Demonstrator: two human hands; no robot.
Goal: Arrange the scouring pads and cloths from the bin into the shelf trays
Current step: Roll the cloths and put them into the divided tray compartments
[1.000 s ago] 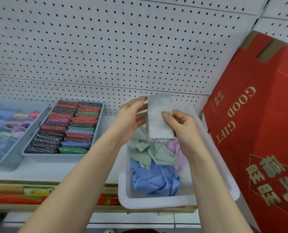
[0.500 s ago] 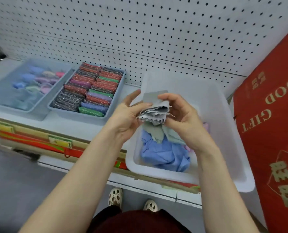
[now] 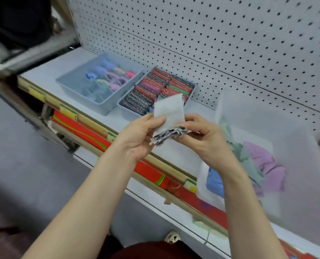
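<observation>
**Folded grey cloth in both hands, cloth tray far-left**

Both hands hold one grey cloth (image 3: 169, 116), folded into a small stack, above the shelf's near edge. Left hand (image 3: 138, 136) pinches its left side, thumb on top; right hand (image 3: 202, 136) grips the lower right corner with curled fingers. The cloth's long axis runs near to far, its layered edges pointing toward the person.

Key relation: the cloth tray (image 3: 72, 86) lies to the far left of the hands, beyond the pad tray (image 3: 193, 90). The left hand is the nearer one to it, so a leftward, outward carry looks like the next call. That is my judgement only.

Containers:
- Cloth tray, grey, furthest left: folded cloths in blue, pink, green and purple toward its far end; near end looks less full, though blurred.
- Pad tray, just right of it, touching or almost: packed rows of scouring pads (image 3: 155, 88), red, dark, green, purple.
- White bin (image 3: 305, 146), right of the hands: loose cloths remaining, blue, green, purple.
</observation>
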